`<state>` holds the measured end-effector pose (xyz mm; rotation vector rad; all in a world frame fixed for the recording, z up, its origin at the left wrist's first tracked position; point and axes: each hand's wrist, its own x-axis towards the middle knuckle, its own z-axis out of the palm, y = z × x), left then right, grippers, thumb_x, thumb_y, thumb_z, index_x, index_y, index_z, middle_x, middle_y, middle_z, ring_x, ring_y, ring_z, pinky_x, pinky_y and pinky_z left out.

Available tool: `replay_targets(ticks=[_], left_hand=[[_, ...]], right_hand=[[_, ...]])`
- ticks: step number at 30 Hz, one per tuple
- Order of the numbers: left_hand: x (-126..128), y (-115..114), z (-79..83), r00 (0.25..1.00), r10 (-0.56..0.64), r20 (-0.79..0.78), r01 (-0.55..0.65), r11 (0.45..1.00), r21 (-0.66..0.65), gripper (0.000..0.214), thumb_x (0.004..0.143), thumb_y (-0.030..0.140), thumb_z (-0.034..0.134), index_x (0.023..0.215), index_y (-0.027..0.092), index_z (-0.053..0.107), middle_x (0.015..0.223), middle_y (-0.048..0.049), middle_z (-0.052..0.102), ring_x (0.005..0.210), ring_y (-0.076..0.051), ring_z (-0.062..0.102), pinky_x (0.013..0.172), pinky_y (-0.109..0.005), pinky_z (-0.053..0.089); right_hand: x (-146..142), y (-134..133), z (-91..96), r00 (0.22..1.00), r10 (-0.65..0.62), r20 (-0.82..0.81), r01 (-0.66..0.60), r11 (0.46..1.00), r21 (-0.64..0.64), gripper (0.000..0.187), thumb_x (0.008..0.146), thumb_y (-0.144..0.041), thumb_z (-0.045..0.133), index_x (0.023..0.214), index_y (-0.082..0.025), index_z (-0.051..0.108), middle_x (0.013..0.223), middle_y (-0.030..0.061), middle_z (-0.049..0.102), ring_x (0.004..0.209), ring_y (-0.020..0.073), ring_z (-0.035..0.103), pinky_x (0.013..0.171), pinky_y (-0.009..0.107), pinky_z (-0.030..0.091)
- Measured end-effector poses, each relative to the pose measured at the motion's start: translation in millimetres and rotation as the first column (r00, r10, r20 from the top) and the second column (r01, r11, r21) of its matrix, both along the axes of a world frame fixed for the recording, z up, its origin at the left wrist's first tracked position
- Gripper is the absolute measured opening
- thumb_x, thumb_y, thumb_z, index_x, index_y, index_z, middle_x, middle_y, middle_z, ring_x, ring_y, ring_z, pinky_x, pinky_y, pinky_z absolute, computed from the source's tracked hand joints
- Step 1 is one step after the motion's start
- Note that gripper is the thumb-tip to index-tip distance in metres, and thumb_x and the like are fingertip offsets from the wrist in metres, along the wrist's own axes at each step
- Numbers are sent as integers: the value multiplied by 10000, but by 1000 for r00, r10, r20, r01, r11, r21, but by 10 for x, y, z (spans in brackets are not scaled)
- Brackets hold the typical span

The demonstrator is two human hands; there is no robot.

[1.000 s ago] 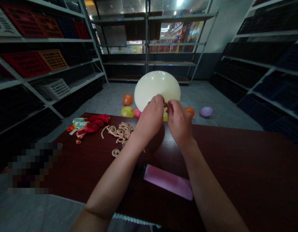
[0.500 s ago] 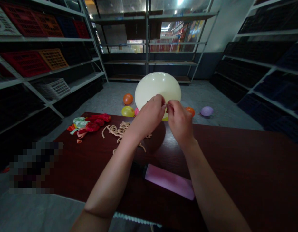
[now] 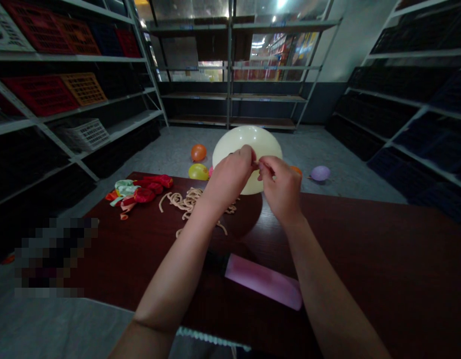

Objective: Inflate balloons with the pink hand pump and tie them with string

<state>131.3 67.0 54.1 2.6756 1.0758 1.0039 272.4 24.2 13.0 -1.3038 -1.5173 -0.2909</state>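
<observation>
A large pale-yellow inflated balloon [image 3: 248, 139] is just beyond my hands, over the table's far edge. My left hand [image 3: 233, 172] is closed in a pinch at the balloon's neck, the back of the hand covering part of the balloon. Close beside it, my right hand [image 3: 278, 182] also pinches at the neck, fingertips nearly meeting the left ones. The knot or opening between the fingers is too small to make out. Below my forearms lies a pink hand pump [image 3: 263, 281] with a black end. Left of my left arm is a heap of beige cords [image 3: 183, 199].
Deflated balloons [image 3: 140, 192] in red and mint lie at the left of the dark table [image 3: 365, 249]. On the floor beyond are an orange balloon [image 3: 198, 152], a yellow one [image 3: 198, 172] and a purple one [image 3: 320, 173]. Shelves with crates [image 3: 39, 94] line the sides.
The large balloon has sunk lower and shifted slightly right behind my hands. Both hands keep their pinch at its neck, nearly in the same place.
</observation>
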Motion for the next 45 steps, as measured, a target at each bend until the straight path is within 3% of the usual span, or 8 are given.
replay_targets(ticks=[4,14,18,23,30,34,42,45], left_hand=[[24,8,0,997,-45,62,43,998,35,220,1033,178,507,1252,172,521,1026,-119,717,957,-223,706,863,-353,553],[15,-17,-6,983,-121,140,117,992,35,247,1003,181,542,1243,191,488,967,-79,693,917,-209,695,836,-345,549],[23,39,-47,952,-225,209,212,974,81,211,1008,204,535,1217,200,506,964,-71,681,901,-197,675,829,-340,524],[84,33,-67,907,-289,306,261,957,130,268,1009,224,562,1274,211,518,968,-67,665,886,-202,655,835,-360,491],[123,-19,-68,867,-251,431,246,967,70,439,982,174,581,1408,228,486,905,-35,669,844,-199,656,896,-407,433],[136,-15,-76,785,-282,551,347,938,-15,445,957,151,610,1376,264,515,887,-19,658,799,-182,647,845,-382,454],[229,109,-168,468,-202,860,536,839,-95,281,975,295,671,1220,259,537,849,-7,561,703,-129,578,689,-273,486],[219,151,-194,502,-226,835,539,837,-97,209,1004,310,625,1187,254,540,863,-12,568,734,-132,587,706,-269,492]], right_hand=[[4,-9,51,994,30,-102,-30,1000,-5,156,975,-230,518,893,-227,650,776,-1,694,688,147,664,713,297,510],[4,10,41,958,77,-276,-75,997,19,139,960,-291,578,886,-218,671,781,5,715,675,145,676,681,292,523],[64,57,39,854,188,-486,-220,975,-10,181,924,-388,651,907,-215,704,772,6,709,670,143,657,646,289,526],[117,95,26,643,325,-694,-419,907,37,193,845,-423,741,910,-241,737,809,3,698,720,142,630,680,301,533],[60,39,47,501,457,-735,-591,801,95,163,804,-396,783,903,-273,744,832,-18,687,773,134,617,735,289,523],[66,23,61,484,467,-740,-609,787,98,196,812,-433,791,921,-276,742,828,-15,679,774,141,615,741,302,527],[45,-16,130,489,443,-752,-586,805,93,200,852,-437,752,817,-243,720,701,-18,619,656,123,549,646,294,469],[35,-30,155,516,418,-747,-554,829,82,212,849,-440,756,817,-234,721,705,-13,633,649,125,552,638,299,470]])
